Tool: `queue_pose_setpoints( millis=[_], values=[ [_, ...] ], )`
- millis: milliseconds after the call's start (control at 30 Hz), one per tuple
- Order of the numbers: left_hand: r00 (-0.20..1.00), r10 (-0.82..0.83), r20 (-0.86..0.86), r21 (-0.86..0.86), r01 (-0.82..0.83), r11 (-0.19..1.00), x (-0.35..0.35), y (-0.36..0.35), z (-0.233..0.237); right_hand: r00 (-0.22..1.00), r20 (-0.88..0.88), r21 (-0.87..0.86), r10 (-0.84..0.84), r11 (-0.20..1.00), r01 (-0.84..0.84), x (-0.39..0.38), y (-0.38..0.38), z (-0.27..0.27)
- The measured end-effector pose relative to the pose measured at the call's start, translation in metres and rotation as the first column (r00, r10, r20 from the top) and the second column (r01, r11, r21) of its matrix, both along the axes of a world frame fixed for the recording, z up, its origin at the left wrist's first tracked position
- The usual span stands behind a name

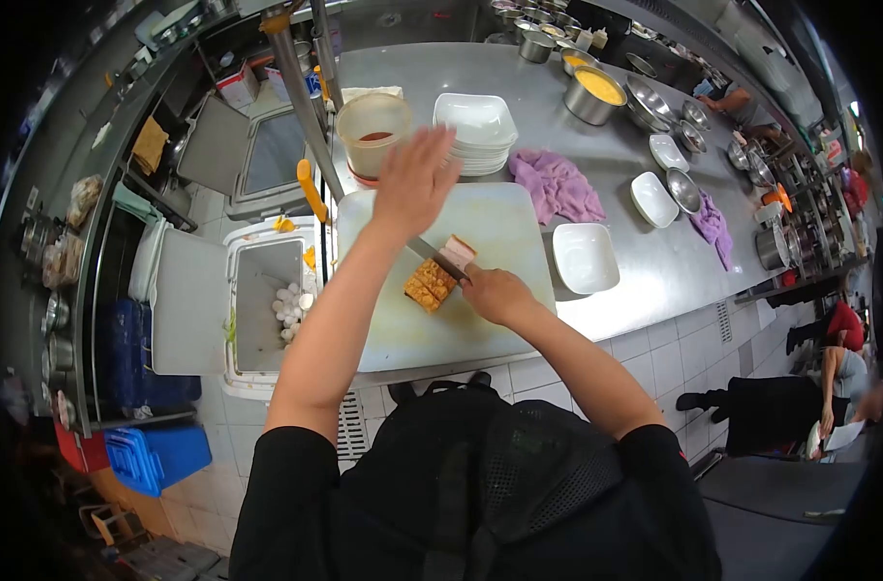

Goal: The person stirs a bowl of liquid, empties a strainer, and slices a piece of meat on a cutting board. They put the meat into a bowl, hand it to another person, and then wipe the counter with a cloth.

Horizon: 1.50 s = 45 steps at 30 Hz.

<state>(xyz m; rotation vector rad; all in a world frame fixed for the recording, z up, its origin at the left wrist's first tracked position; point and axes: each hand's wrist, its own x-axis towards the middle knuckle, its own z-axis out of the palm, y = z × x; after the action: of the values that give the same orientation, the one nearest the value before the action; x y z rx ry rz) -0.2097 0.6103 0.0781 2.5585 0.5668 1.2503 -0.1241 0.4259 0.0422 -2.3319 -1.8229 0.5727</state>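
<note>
My right hand [500, 295] is closed round the handle of a knife [430, 254], low over the cutting board [490, 218]. The blade points left and lies across a piece of roast pork belly [429, 285] with a golden, crackled top. A paler cut piece of the pork [456, 251] sits beyond the blade. My left hand [414, 184] is held over the board's far left part, fingers stretched out and holding nothing. It partly covers a plastic tub [360, 111] with reddish contents and the edge of stacked white dishes [475, 123].
A purple cloth [557, 186] and a white square dish [586, 259] lie right of the board. Farther along the steel counter stands a pot of yellow liquid [596, 94]. An open bin [267, 257] stands on the left. Another person [785, 402] is at the right.
</note>
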Motion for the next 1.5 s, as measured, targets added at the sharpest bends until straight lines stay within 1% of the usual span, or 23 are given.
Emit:
queue_pose_setpoints(
  millis=[33,67,133,167,200,233,267,333,400,433,467,500,533,567,600,633,733,867,933,1067,1133,1233,1500],
  values=[
    [0.98,0.135,-0.144,0.253,-0.096,0.963,0.007,0.003,-0.031,1.0,0.002,0.01,-0.003,1.0,0.003,-0.001,0.0,0.001],
    [0.98,0.134,-0.144,0.253,-0.095,0.963,0.006,0.001,-0.041,1.0,0.002,0.011,-0.004,1.0,0.004,-0.001,0.001,-0.003],
    [0.897,0.034,-0.442,-0.029,-0.053,0.998,0.003,-0.002,-0.051,1.0,0.017,0.044,0.005,0.999,-0.006,0.003,0.005,-0.006],
    [0.896,0.031,-0.444,-0.034,-0.052,0.998,0.004,0.001,-0.056,1.0,0.014,0.039,0.004,0.999,-0.005,0.006,0.003,-0.008],
    [0.987,-0.068,-0.144,-0.245,0.031,0.969,0.012,0.015,-0.057,1.0,-0.027,0.051,-0.005,0.999,0.006,0.014,0.005,-0.004],
    [0.978,-0.11,0.18,-0.407,0.176,0.896,0.014,0.021,-0.049,0.997,-0.071,0.066,-0.018,0.998,0.023,0.019,0.005,0.001],
    [0.976,-0.118,0.182,-0.398,0.182,0.899,0.01,0.026,-0.043,0.997,-0.068,0.075,-0.023,0.997,0.029,0.025,0.002,0.007],
    [0.935,0.146,0.324,-0.65,0.107,0.752,-0.014,0.018,-0.01,0.97,-0.15,0.144,-0.191,0.967,0.212,0.033,-0.014,0.025],
    [0.97,0.149,0.193,-0.659,0.015,0.752,-0.024,0.012,0.002,0.942,-0.216,0.238,-0.258,0.921,0.307,0.051,-0.033,0.036],
    [0.986,0.152,0.064,-0.65,-0.074,0.756,-0.027,0.01,0.004,0.927,-0.228,0.191,-0.298,0.92,0.343,0.061,-0.042,0.042],
    [0.985,0.16,0.065,-0.646,-0.08,0.759,-0.028,0.007,0.0,0.911,-0.237,0.146,-0.338,0.915,0.377,0.068,-0.049,0.049],
    [0.959,0.078,-0.273,-0.532,-0.218,0.818,-0.026,0.003,-0.009,0.891,-0.238,0.063,-0.387,0.909,0.412,0.071,-0.053,0.056],
    [0.809,0.029,-0.587,-0.374,-0.303,0.877,-0.024,-0.002,-0.016,0.893,-0.241,0.067,-0.38,0.911,0.406,0.074,-0.055,0.05],
    [0.808,0.036,-0.588,-0.369,-0.307,0.877,-0.02,-0.009,-0.025,0.905,-0.187,0.015,-0.382,0.92,0.391,0.079,-0.058,0.036],
    [0.699,0.015,-0.715,-0.291,-0.316,0.903,-0.015,-0.017,-0.032,0.914,-0.132,-0.039,-0.383,0.924,0.381,0.083,-0.062,0.019],
    [0.568,0.0,-0.823,-0.213,-0.31,0.926,-0.009,-0.023,-0.035,0.92,-0.123,0.039,-0.372,0.925,0.379,0.08,-0.065,0.005],
    [0.458,0.019,-0.889,-0.181,-0.388,0.904,0.003,-0.034,-0.044,0.941,-0.086,0.091,-0.326,0.938,0.333,0.083,-0.072,-0.005],
    [0.44,-0.042,-0.897,-0.243,-0.412,0.878,0.018,-0.032,-0.045,0.95,-0.108,0.075,-0.292,0.951,0.301,0.086,-0.073,0.001],
    [0.621,-0.171,-0.765,-0.468,-0.354,0.81,0.02,-0.032,-0.036,0.945,-0.137,0.075,-0.296,0.948,0.308,0.092,-0.073,-0.005],
    [0.672,-0.057,-0.739,-0.33,-0.287,0.899,0.022,-0.042,-0.04,0.909,-0.237,0.013,-0.343,0.934,0.356,0.097,-0.073,0.0],
    [0.517,0.011,-0.856,-0.164,-0.292,0.942,0.028,-0.056,-0.036,0.896,-0.264,0.004,-0.357,0.929,0.371,0.102,-0.072,-0.006],
    [0.469,0.055,-0.882,-0.074,-0.253,0.965,0.04,-0.087,-0.018,0.86,-0.31,-0.033,-0.406,0.908,0.417,0.097,-0.073,-0.003],
    [0.576,-0.111,-0.81,-0.216,-0.117,0.969,0.049,-0.1,-0.037,0.833,-0.321,-0.109,-0.451,0.891,0.441,0.099,-0.07,0.02]
  ],
)
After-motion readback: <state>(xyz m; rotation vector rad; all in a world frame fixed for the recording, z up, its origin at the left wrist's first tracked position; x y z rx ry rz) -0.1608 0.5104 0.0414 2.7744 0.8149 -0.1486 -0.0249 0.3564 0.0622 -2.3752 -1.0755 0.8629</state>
